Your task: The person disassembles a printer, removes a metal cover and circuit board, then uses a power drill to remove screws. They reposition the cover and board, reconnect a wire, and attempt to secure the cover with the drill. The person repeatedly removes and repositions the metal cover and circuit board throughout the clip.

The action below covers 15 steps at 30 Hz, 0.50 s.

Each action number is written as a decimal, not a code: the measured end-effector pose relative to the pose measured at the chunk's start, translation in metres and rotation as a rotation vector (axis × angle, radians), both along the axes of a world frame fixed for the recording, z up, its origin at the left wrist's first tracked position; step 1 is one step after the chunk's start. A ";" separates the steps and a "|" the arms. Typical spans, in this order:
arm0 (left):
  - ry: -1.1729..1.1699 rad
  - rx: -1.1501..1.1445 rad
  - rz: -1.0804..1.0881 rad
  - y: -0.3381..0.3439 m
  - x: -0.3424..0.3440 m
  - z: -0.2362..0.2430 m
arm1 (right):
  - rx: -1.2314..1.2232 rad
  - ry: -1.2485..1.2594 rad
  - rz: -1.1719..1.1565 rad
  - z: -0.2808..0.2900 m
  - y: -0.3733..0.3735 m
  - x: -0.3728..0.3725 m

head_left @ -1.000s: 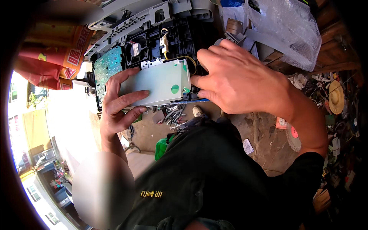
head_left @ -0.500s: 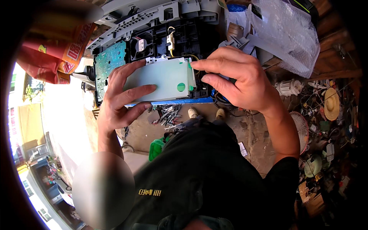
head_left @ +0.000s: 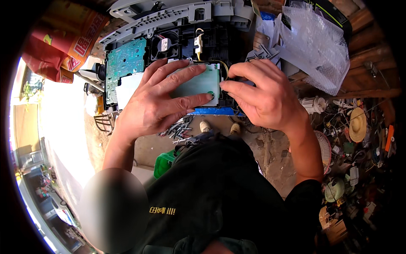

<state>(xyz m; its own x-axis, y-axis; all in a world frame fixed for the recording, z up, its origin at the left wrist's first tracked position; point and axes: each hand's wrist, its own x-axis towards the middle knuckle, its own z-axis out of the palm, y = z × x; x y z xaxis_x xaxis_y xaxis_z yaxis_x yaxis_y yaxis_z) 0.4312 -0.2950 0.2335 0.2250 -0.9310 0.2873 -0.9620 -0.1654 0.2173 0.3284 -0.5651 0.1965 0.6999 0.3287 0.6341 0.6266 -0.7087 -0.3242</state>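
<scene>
A pale greenish-white flat plate with a green round spot lies over the near part of an opened machine with a black inner frame. My left hand rests flat on that plate, its fingers spread toward the right end. At the plate's right edge, my right hand has thumb and index finger bent close together, beside a thin pale wire. Whatever lies between those fingertips is too small to make out. Behind the plate are a small black fan, a white connector and a green circuit board.
Grey plastic casing borders the machine's far side. Bubble wrap lies at the far right, a red bag at the far left. Tools and a green container are on the floor below; clutter fills the right.
My left hand has slid right across the plate and flattened on it. The right hand's fingers have curled inward at the plate's edge. The whole view has shifted slightly.
</scene>
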 end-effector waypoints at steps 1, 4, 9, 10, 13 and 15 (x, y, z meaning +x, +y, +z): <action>0.007 -0.005 -0.002 -0.001 0.000 -0.001 | 0.018 0.028 0.003 0.000 0.000 -0.001; 0.014 -0.020 -0.011 -0.001 0.001 -0.004 | 0.094 0.078 0.017 0.000 0.001 -0.003; 0.079 -0.067 -0.033 -0.001 0.005 -0.003 | 0.176 0.067 0.056 -0.003 0.011 -0.003; 0.101 -0.103 -0.048 -0.001 0.007 -0.006 | 0.171 0.039 0.079 -0.004 0.013 -0.001; 0.125 -0.128 -0.096 0.005 0.011 -0.005 | 0.151 0.006 0.084 -0.006 0.017 0.001; 0.132 -0.142 -0.090 0.015 0.014 -0.005 | 0.135 0.024 0.066 -0.002 0.019 -0.002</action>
<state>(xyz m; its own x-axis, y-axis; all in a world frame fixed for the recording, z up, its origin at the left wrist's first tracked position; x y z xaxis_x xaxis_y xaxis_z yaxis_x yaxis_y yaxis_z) 0.4453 -0.2795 0.2284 0.1875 -0.9013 0.3906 -0.9330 -0.0390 0.3578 0.3262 -0.5463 0.1945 0.6948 0.2875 0.6592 0.6616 -0.6148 -0.4293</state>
